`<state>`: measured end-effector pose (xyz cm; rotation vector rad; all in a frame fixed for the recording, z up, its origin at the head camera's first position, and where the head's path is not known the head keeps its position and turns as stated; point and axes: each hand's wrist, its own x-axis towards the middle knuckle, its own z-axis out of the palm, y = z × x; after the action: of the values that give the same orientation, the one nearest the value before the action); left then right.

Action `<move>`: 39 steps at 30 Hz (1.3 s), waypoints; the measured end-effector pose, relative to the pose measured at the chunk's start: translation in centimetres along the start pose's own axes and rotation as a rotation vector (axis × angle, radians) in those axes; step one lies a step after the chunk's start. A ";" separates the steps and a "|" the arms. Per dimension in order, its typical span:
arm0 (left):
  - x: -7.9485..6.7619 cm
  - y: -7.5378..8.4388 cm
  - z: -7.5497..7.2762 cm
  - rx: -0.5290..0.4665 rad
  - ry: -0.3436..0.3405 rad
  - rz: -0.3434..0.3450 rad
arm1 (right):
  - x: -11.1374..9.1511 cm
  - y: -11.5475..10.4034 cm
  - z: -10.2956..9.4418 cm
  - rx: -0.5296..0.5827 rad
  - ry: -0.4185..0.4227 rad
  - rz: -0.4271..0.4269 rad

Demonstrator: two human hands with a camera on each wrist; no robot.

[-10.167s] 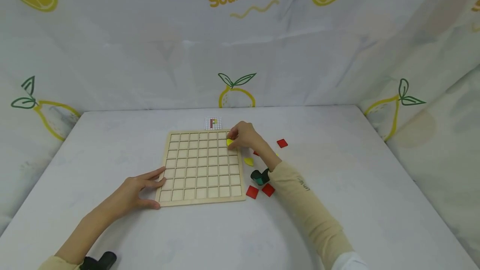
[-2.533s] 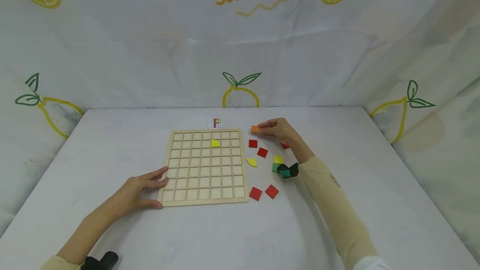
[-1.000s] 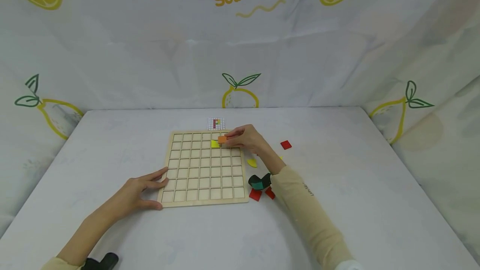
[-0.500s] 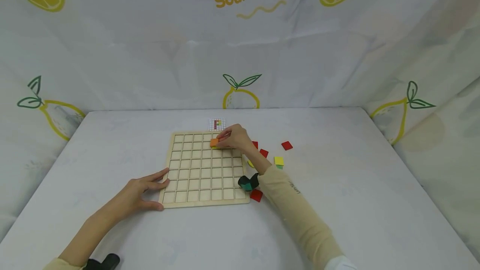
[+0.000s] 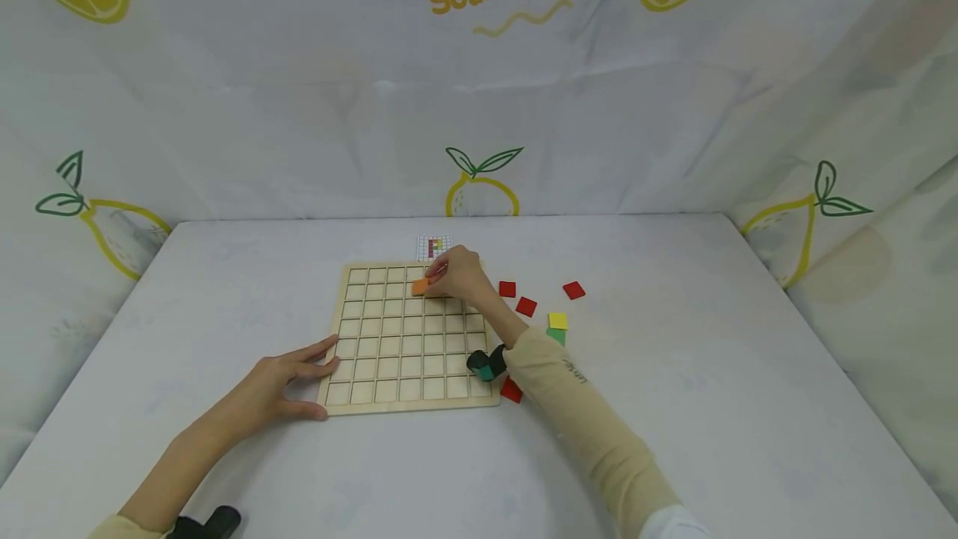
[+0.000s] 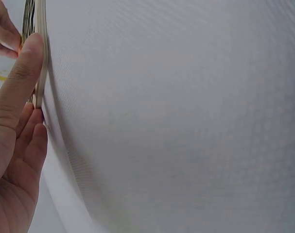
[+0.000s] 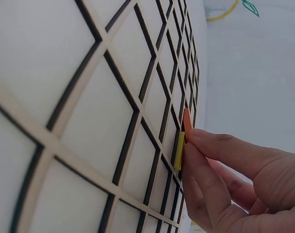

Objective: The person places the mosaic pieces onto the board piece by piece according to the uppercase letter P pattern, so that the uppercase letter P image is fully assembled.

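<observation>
My right hand (image 5: pixel 458 275) pinches an orange square tile (image 5: pixel 420 287) between thumb and fingers over the far part of a wooden grid board (image 5: pixel 346 306). In the right wrist view the orange tile (image 7: pixel 187 122) is tilted at the grid, just beyond a yellow tile (image 7: pixel 180 151) seated in a cell. From the head, the hand covers that yellow tile. My left hand (image 5: pixel 273 385) rests against the board's left edge, fingers spread and fairly straight, thumb near the front corner. In the left wrist view its thumb (image 6: pixel 28 68) touches the board's side.
Right of the board lie red tiles (image 5: pixel 526 307), a yellow square tile (image 5: pixel 557 320) and a green tile (image 5: pixel 556 337). Another red tile (image 5: pixel 511 390) is partly under the right forearm. A small printed pattern card (image 5: pixel 434 246) lies behind the board.
A yellow quarter-round piece went onto the board; the right hand then picked up the orange tile right of the board and carried it left over the grid. The left hand has stayed put.
</observation>
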<state>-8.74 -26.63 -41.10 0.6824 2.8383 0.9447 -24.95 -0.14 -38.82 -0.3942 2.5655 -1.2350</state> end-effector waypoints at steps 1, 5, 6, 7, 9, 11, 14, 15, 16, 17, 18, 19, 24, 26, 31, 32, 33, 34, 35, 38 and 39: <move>0.0 0.0 0.0 0.002 -0.001 -0.004 | 0.0 -0.1 0.0 -0.001 0.003 0.001; 0.0 0.0 0.1 0.004 -0.005 -0.012 | -0.1 -0.3 0.0 0.007 0.006 0.006; 0.1 0.0 0.1 0.006 -0.006 -0.008 | -0.1 -0.3 0.0 0.007 0.008 0.004; 0.1 0.0 0.1 0.006 -0.004 -0.004 | -0.1 -0.4 0.0 0.007 0.007 0.004; 0.1 0.0 0.1 0.004 -0.001 0.007 | -0.2 -0.4 0.0 0.015 0.004 0.004; 0.2 -0.1 0.0 0.007 0.001 0.013 | -0.2 -0.5 0.0 0.017 -0.001 -0.002; 0.2 -0.2 0.0 0.013 0.000 0.019 | -0.2 -0.6 0.0 0.027 -0.013 -0.004; 0.1 -0.2 0.0 0.018 0.000 0.022 | -0.2 -0.6 0.0 0.027 -0.017 -0.004; 0.1 -0.3 0.0 0.018 0.000 0.025 | -0.2 -0.6 0.0 0.023 -0.020 -0.007; 0.1 -0.3 0.0 0.019 0.000 0.028 | -0.2 -0.6 0.0 0.016 -0.023 -0.010; 0.1 -0.3 0.0 0.027 0.004 0.030 | -0.2 -0.5 0.0 0.015 -0.026 -0.012; 0.0 -0.4 0.1 0.026 0.005 0.033 | -0.2 -0.5 -0.1 0.012 -0.029 -0.015; 0.0 -0.5 0.2 0.036 0.013 0.040 | -0.1 0.3 -0.5 0.111 -0.052 0.003; 0.0 -0.5 0.2 0.030 0.007 0.034 | -0.1 0.6 -0.9 0.215 -0.071 0.030; 0.0 -0.3 0.1 0.024 -0.002 0.010 | -0.4 1.4 -2.1 0.436 -0.126 0.070; 0.0 -0.3 0.0 0.024 0.001 0.013 | -0.4 1.6 -2.3 0.451 -0.131 0.068; 0.0 -0.3 0.0 0.022 0.000 0.010 | -0.5 1.8 -2.5 0.472 -0.134 0.073; 0.0 -0.2 0.0 0.015 -0.001 0.013 | -0.7 1.9 -2.8 0.489 -0.137 0.079; 0.0 -0.2 0.0 0.008 -0.003 0.014 | -0.8 2.1 -3.0 0.489 -0.135 0.081; 0.0 -0.2 0.0 0.001 -0.005 0.014 | -1.3 2.6 -3.8 0.475 -0.122 0.100; 0.0 -0.2 0.0 -0.003 -0.009 0.014 | -1.4 2.8 -4.0 0.470 -0.120 0.108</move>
<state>-8.85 -26.74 -41.21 0.7044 2.8275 0.9461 -25.44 4.95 -38.46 -0.2159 2.0784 -1.6549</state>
